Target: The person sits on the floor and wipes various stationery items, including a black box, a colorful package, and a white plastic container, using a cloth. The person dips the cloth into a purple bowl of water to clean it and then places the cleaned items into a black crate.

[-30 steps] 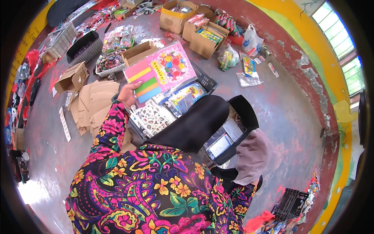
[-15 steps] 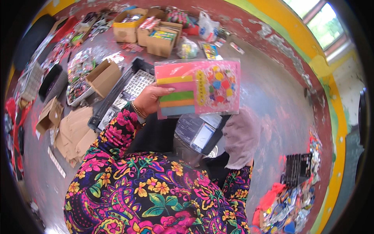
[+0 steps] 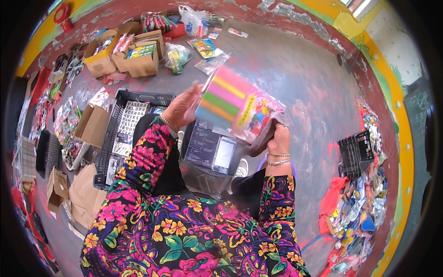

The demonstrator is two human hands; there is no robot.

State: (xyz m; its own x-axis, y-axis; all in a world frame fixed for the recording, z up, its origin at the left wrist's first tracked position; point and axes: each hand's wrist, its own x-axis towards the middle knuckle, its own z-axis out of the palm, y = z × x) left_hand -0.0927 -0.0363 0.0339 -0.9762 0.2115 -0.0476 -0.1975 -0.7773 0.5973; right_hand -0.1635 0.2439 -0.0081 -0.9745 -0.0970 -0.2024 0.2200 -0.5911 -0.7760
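A flat clear-plastic packet (image 3: 234, 105) holds sheets in pink, yellow, green, orange and blue, with a pink card of coloured dots at one end. It hangs tilted in front of me, smeared by motion. My right hand (image 3: 278, 138) is closed on a mauve cloth (image 3: 265, 138) at the packet's lower right corner; the cloth lies partly behind the packet. Beside the packet's left edge, my left hand (image 3: 182, 107) has its fingers stretched out, slightly blurred. Whether they touch the plastic is unclear. Below sits a dark box (image 3: 203, 145) with a pale panel, between my knees.
A black crate (image 3: 105, 159) with lettered sheets stands left of my legs. Cardboard boxes (image 3: 143, 64) and plastic bags line the far wall. Loose goods lie heaped along the left. At right, another black crate (image 3: 355, 154) stands by a pile of mixed items (image 3: 364, 221).
The packet has tilted clockwise and moved lower. My right hand, formerly covered by the cloth, now shows gripping it at the packet's corner. My left fingers have straightened. The view has shifted right.
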